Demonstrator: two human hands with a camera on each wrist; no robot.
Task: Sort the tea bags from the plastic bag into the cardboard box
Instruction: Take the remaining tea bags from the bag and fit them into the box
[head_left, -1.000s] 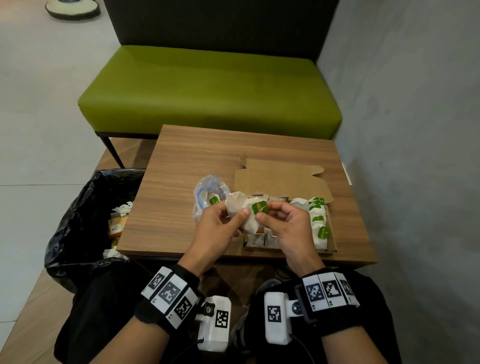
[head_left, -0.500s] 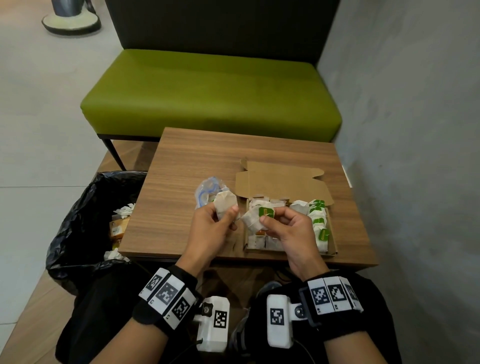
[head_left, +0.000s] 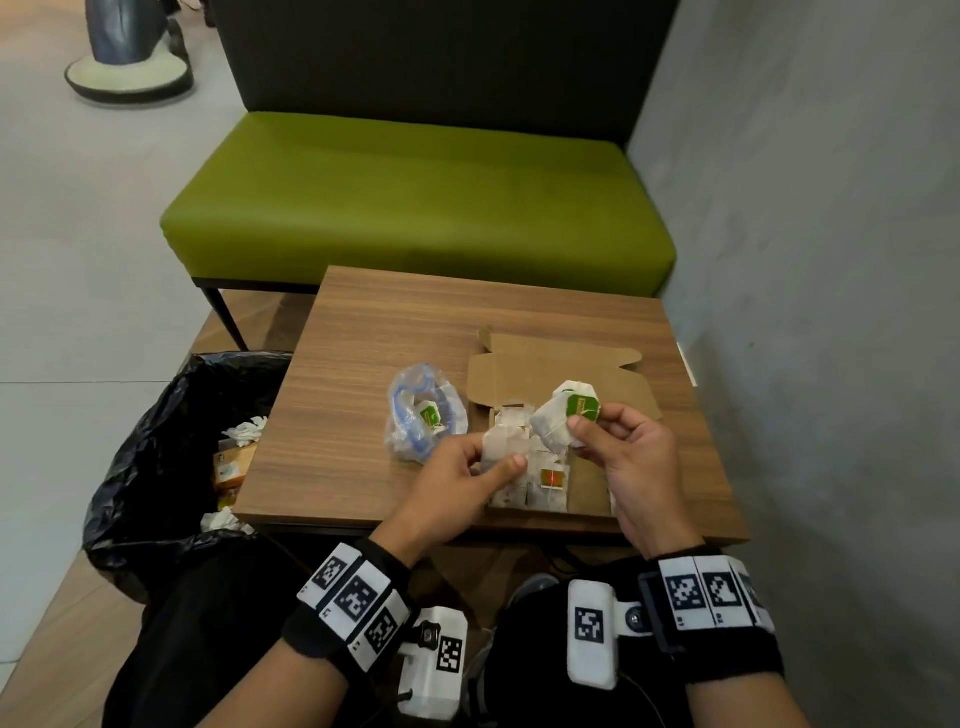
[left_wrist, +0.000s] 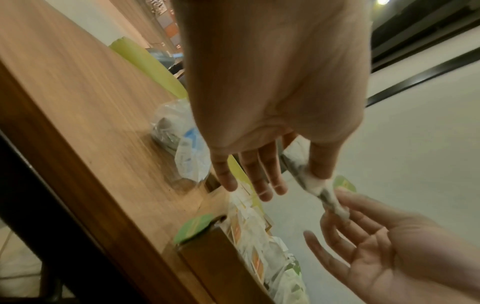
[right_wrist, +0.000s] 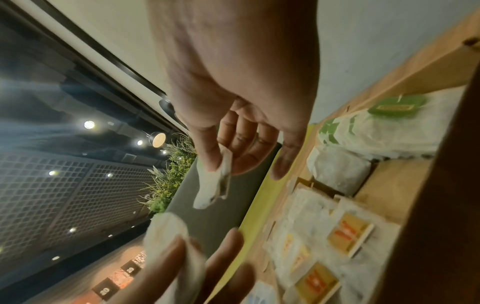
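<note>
On the wooden table (head_left: 374, 338) lies an open cardboard box (head_left: 587, 491) with several tea bags in rows, orange-tagged (right_wrist: 349, 231) and green-tagged (right_wrist: 389, 127). My left hand (head_left: 493, 460) pinches a white tea bag (head_left: 500, 441) over the box's left edge. Above the box my right hand (head_left: 584, 421) pinches a tea bag (head_left: 550, 423) with a green tag (head_left: 584, 405). The right wrist view shows that bag (right_wrist: 215, 181) hanging from thumb and fingers. A crumpled clear plastic bag (head_left: 410, 431) lies left of the box, one green-tagged tea bag (head_left: 430, 415) inside.
A bin lined with a black sack (head_left: 150, 447), holding paper scraps, stands at the table's left edge. A green bench (head_left: 415, 208) sits behind the table, a grey wall (head_left: 810, 260) close on the right. The box's flap (head_left: 561, 364) lies open toward the back.
The hands have parted. My right hand lifted its green-tagged bag up and right over the box. My left hand carried its bag from near the plastic bag to the box's left edge.
</note>
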